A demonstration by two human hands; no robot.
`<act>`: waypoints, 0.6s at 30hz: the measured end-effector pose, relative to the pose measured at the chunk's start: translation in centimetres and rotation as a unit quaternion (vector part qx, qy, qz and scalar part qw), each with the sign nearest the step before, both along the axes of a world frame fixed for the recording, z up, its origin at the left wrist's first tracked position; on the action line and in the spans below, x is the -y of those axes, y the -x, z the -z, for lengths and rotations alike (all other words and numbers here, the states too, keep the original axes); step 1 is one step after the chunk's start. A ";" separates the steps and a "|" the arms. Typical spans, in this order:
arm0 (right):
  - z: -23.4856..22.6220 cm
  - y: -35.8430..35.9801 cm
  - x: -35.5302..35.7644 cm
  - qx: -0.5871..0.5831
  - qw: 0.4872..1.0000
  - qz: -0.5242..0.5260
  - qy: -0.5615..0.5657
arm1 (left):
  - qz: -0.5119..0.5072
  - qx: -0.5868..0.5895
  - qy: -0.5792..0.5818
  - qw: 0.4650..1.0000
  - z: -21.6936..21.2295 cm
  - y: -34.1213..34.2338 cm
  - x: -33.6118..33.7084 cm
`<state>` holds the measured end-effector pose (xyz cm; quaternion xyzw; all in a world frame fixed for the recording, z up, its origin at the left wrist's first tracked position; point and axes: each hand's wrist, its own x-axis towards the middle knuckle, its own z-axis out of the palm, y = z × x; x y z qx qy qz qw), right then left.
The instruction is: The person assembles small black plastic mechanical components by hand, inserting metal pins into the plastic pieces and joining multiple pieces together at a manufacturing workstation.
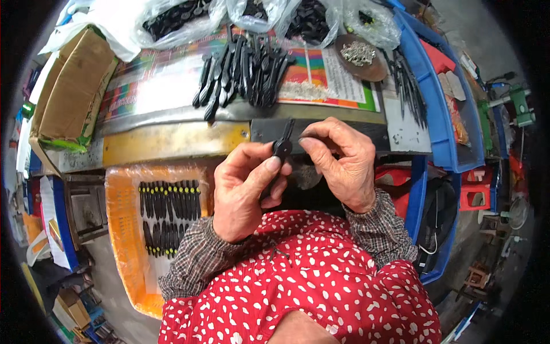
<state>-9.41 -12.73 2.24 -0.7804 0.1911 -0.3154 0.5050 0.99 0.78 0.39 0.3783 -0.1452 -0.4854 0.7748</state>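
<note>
My left hand (240, 192) grips a slim black plastic piece (282, 149) with a round hub, the thumb pressed against the hub. A narrow arm of the piece points up, and its lower part is hidden by the fingers. Just to the right, my right hand (348, 163) is closed in a pinch, apart from the piece; whatever the fingertips hold is too small to make out. Beyond both hands, many similar black pieces (246, 71) lie heaped on the bench. Small pale bits (303, 90) are scattered beside that heap.
A bowl (377, 70) holds small metal parts (358, 53). Thin black strips (405, 86) lie near a blue crate (417, 54). Plastic bags (312, 26) line the back; a cardboard box (71, 86) stands left. Below, an orange basket (119, 241) contains rows of black pieces with yellow-green dots (170, 200).
</note>
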 end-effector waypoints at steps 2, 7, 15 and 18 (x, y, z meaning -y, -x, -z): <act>0.1 0.0 0.9 0.010 0.999 -0.001 0.048 | -0.010 0.039 -0.024 0.999 -0.2 -0.2 -0.1; -1.4 0.0 3.3 -0.018 0.992 0.019 0.120 | -0.027 0.042 -0.002 0.999 0.0 -0.7 -0.3; -2.5 -1.1 11.0 -0.098 0.929 0.117 0.337 | -0.053 0.045 0.013 0.998 0.2 -1.5 -0.1; -2.2 -1.5 12.7 -0.102 0.920 0.122 0.358 | -0.038 0.080 -0.002 0.996 0.4 -1.7 0.0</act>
